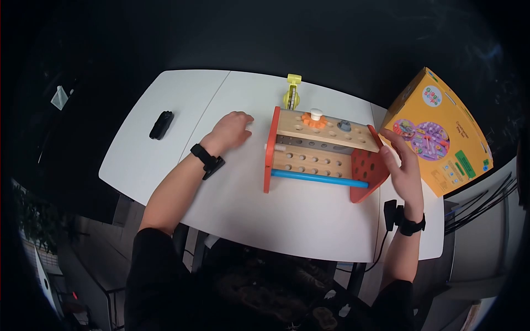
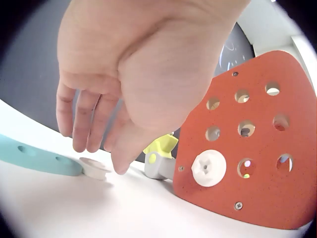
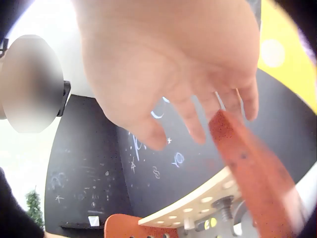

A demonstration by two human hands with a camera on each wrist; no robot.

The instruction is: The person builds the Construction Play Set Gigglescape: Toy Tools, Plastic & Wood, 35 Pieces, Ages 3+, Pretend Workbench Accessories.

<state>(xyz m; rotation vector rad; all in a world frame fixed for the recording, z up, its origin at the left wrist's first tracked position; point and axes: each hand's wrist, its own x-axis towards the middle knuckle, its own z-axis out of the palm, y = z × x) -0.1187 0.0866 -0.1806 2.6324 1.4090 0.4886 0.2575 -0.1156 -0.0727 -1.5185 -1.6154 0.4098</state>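
Note:
A toy wooden workbench stands on the table, with red side panels, perforated wooden boards and a blue rod. Left of it, my left hand hovers low over the table, fingers loosely bent and holding nothing. Close by its fingertips are a white round-headed piece and a teal strip with holes; the hand hides both in the head view. My right hand is at the right red panel, fingers extended along its top edge. An orange gear with a white cap sits on the top board.
A large yellow toy box stands at the table's right edge. Behind the workbench lies a lime-yellow toy piece. A black object rests on the left of the white table. A dark chalkboard wall is behind.

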